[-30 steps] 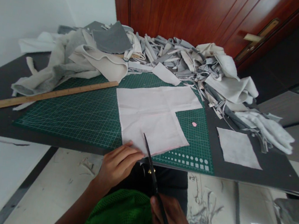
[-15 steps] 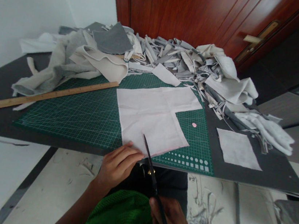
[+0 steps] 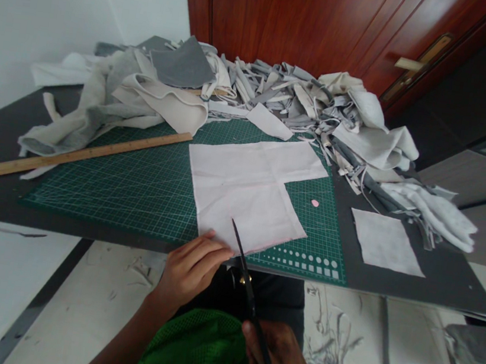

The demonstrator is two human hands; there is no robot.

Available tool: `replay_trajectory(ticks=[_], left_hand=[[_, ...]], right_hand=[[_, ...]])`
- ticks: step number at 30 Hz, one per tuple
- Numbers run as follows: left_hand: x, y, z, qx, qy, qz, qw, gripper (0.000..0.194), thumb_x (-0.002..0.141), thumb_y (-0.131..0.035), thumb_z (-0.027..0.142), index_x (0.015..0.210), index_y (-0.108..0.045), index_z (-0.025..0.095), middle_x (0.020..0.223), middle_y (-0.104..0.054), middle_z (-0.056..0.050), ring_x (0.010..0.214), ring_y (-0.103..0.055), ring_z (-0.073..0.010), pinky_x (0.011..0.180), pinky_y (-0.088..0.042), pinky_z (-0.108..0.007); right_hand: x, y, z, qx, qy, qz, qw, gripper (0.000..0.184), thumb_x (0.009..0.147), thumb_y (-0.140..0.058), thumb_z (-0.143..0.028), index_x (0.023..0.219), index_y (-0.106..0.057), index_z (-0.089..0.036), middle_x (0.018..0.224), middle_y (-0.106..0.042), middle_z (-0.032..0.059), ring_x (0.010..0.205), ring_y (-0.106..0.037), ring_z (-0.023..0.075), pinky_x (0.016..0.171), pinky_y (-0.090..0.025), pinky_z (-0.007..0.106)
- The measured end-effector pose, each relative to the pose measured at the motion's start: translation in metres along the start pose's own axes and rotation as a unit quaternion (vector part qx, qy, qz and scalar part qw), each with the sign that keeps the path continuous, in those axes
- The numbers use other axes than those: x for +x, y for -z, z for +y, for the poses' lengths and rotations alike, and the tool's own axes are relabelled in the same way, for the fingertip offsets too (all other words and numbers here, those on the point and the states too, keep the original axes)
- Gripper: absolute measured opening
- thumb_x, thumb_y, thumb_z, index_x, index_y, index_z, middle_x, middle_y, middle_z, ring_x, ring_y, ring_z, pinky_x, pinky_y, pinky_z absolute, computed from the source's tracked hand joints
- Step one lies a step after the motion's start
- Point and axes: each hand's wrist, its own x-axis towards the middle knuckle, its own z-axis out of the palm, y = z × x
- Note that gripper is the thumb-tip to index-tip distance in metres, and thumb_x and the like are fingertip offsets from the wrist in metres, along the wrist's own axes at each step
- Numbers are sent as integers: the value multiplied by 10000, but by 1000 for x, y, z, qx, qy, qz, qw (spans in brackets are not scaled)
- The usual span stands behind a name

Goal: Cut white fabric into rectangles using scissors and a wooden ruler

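While the right hand (image 3: 272, 350) closes around the handles of the scissors (image 3: 251, 296), the left hand (image 3: 194, 265) lies flat, its fingers stretched out and nearly together, pressing the near edge of the white cloth (image 3: 242, 191). The left fingertips are just beside the scissors; the cloth lies under them and spreads away from them over the green mat (image 3: 126, 184). One blade rests above the cloth, tip pointing away; how wide the blades stand apart cannot be told. Behind the hands is a green top (image 3: 203, 350). Thin offcuts (image 3: 337, 349) litter the floor to the right, near a grey bundle (image 3: 478, 350) whose contents, if any, cannot be made out.

A pink scrap (image 3: 315, 203) lies on the mat, right of the cloth. Farther right, a pale square (image 3: 389, 243) rests on the dark table (image 3: 449, 281). To the left, a wooden ruler (image 3: 90, 153) slants across the mat's edge. Grey and cream scraps (image 3: 277, 91) are heaped beyond, before a red-brown door (image 3: 292, 15).
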Motion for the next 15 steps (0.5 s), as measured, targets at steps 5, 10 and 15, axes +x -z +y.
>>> replay_trajectory(ticks=[5, 10, 15], left_hand=[[1, 1, 1, 5, -8, 3, 1000, 202, 926, -676, 1, 1059, -721, 146, 950, -757, -28, 901, -732, -145, 1037, -612, -352], [2, 1, 0, 0, -6, 1, 1000, 216, 926, -671, -8, 1064, -722, 150, 948, -753, -24, 904, -725, -146, 1032, -615, -361], [-1, 0, -1, -7, -4, 8, 1000, 219, 913, -687, -12, 1057, -724, 148, 944, -754, -24, 915, -730, -151, 1031, -617, -357]], right_hand=[[2, -2, 3, 7, 4, 0, 1000, 794, 818, -349, -978, 603, -463, -223, 470, -419, -23, 419, -393, 103, 450, -296, 252], [1, 0, 0, 36, -8, -29, 999, 800, 800, -340, -995, 631, -465, -223, 474, -401, -36, 426, -363, 100, 453, -272, 257], [-3, 6, -17, 13, 36, -42, 998, 766, 888, -304, -925, 616, -440, -221, 545, -456, -6, 529, -454, 127, 520, -317, 262]])
